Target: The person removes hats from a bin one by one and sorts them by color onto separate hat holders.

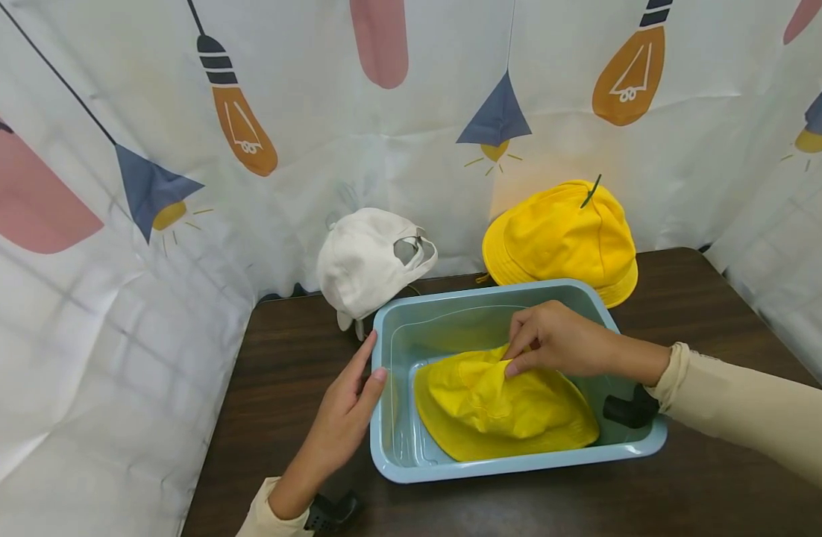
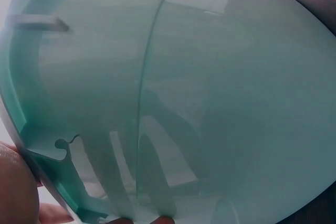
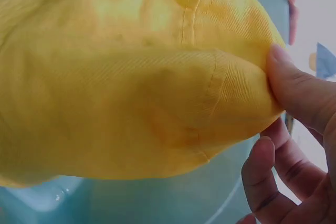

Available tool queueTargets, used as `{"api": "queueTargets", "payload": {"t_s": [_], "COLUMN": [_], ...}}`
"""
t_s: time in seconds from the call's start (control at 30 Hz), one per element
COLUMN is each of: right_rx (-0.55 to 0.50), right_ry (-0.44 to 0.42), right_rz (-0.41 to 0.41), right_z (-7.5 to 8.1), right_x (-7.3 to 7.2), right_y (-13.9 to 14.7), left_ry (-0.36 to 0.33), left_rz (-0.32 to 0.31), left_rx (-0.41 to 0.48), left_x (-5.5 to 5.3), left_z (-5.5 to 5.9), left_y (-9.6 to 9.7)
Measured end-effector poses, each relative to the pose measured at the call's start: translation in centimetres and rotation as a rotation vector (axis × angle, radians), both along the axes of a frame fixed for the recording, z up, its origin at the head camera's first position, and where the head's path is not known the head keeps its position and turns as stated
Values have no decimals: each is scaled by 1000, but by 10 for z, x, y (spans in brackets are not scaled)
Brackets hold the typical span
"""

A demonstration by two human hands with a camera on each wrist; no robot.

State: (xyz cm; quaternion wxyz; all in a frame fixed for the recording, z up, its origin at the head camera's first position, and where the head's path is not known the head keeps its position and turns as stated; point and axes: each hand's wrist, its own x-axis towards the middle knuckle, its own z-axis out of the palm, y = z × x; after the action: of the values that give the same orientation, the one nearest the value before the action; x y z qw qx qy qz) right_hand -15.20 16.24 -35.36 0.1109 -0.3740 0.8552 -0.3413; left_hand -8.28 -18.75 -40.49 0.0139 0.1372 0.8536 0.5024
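A yellow bucket hat (image 1: 491, 406) lies crumpled inside a light blue plastic basin (image 1: 518, 464). My right hand (image 1: 562, 339) pinches a fold at the top of its crown. Up close in the right wrist view, the thumb presses the yellow cloth (image 3: 131, 103) with the fingers behind it. My left hand (image 1: 344, 410) rests against the basin's left side, its fingers fairly straight along the outer wall and the thumb by the rim. Mostly the basin's wall (image 2: 236, 103) fills the left wrist view, with only fingertips at the edges.
Behind the basin, a white cap (image 1: 364, 261) sits at the back left of the dark wooden table (image 1: 290, 365). Another yellow hat (image 1: 559, 231) with a green stem stands at the back right. A patterned curtain (image 1: 411, 171) hangs behind the table.
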Motion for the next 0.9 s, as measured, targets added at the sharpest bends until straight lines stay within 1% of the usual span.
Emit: {"api": "queueTargets", "payload": {"t_s": [0.23,0.47,0.57,0.67,0.83,0.9], "right_rx": [-48,-85,-116,-137,-99,-101], "right_ry": [43,25,50,79,121,127], "right_rz": [-52,-103,-119,-148,-233,-269], "right_z": [14,33,41,52,75,84], "right_x": [1,1,-1,-3,-7,-8], "right_y": [9,15,17,19,25,27], "left_ry": [-2,-30,-40,-42,-40,-40], "left_rz": [-6,-5,-12,-17,-13,-11], "left_rx": [1,8,26,35,32,31], "left_x": [-1,0,0,-1,-1,-1], "left_z": [-1,1,2,3,3,3], "left_y": [0,0,0,0,0,0]}}
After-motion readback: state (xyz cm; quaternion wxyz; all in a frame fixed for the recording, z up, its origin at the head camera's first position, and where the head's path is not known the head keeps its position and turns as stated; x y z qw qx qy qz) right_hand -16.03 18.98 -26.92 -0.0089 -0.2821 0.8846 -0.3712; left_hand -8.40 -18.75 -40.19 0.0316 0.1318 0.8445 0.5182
